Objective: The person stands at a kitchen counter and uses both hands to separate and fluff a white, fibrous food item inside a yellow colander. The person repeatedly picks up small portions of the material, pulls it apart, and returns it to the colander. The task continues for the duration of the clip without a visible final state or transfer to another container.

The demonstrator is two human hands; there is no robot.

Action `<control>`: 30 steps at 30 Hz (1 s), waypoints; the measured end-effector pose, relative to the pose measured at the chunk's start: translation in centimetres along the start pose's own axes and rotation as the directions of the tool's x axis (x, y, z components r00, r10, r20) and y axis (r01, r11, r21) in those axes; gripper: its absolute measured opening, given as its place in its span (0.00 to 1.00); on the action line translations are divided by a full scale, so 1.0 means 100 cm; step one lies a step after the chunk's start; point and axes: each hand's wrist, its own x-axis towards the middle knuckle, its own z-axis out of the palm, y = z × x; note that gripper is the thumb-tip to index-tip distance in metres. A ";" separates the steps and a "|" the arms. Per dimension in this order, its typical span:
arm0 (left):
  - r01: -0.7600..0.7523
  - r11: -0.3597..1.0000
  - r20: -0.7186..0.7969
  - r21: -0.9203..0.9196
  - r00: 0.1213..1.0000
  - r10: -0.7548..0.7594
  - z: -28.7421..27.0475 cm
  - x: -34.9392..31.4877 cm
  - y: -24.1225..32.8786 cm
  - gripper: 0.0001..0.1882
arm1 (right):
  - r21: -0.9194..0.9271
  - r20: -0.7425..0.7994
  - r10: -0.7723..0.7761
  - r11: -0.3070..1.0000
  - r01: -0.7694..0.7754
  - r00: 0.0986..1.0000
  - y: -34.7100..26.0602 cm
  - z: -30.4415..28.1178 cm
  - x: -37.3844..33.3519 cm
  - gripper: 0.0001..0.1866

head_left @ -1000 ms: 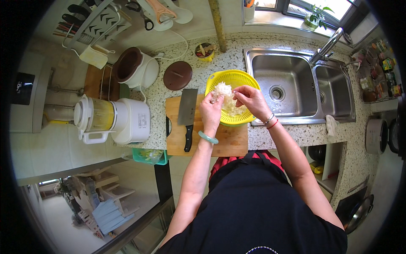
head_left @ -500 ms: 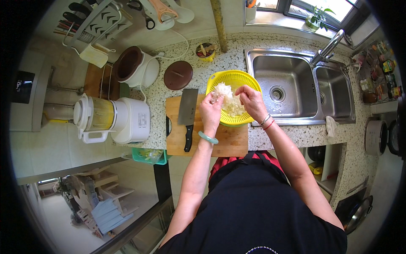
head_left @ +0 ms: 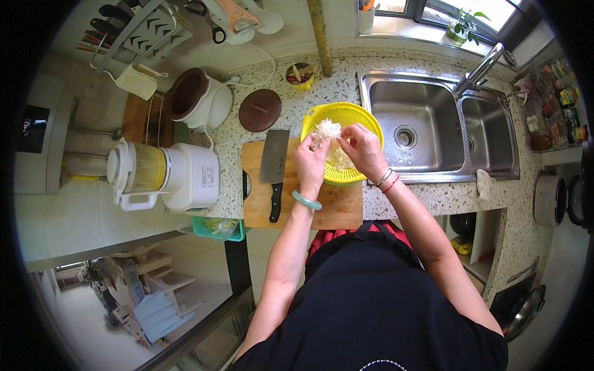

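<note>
Over a yellow plastic colander (head_left: 312, 114), my left hand (head_left: 310, 159) pinches a frilly, whitish clump of white fungus (head_left: 328, 128). My right hand (head_left: 364, 150) has its thumb and forefinger brought together at the right edge of that clump, its other fingers curled. Pale loose pieces (head_left: 339, 159) lie in the colander beneath both hands. The colander stands partly on a wooden cutting board (head_left: 337, 207). Left of my left hand, a cleaver (head_left: 274, 162) with a black handle lies flat on the board, blade pointing away.
Right of the colander is a steel double sink (head_left: 411, 114) with a tap (head_left: 482, 68). A round brown lid (head_left: 260, 110), a white pot (head_left: 213, 105) and a blender (head_left: 139, 167) stand to the left. Behind them sits a small yellow container (head_left: 301, 75).
My right hand has moved slightly left, from over the colander to the clump's edge. My left hand keeps its hold, and more of the clump shows above its fingers.
</note>
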 end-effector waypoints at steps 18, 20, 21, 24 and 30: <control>0.032 0.999 0.015 -0.027 0.999 -0.032 -0.003 -0.002 -0.007 0.11 | 0.149 0.096 0.189 0.968 -0.202 0.977 0.000 -0.008 -0.002 0.06; 0.031 1.000 0.011 -0.006 0.999 -0.031 -0.003 -0.002 -0.005 0.11 | 0.121 0.084 0.165 0.977 -0.174 0.983 0.004 -0.007 -0.002 0.07; 0.029 1.000 0.010 -0.002 1.000 -0.029 -0.004 -0.002 -0.006 0.10 | 0.107 0.080 0.152 0.981 -0.160 0.985 0.004 -0.008 -0.002 0.07; 0.024 1.000 0.009 -0.006 1.000 -0.024 -0.004 -0.001 -0.010 0.10 | 0.149 0.089 0.195 0.967 -0.206 0.977 0.003 -0.009 -0.002 0.05; 0.027 0.999 0.010 -0.042 1.000 -0.027 -0.003 -0.003 -0.009 0.10 | 0.014 -0.092 0.125 0.992 -0.124 0.988 0.019 -0.004 -0.004 0.03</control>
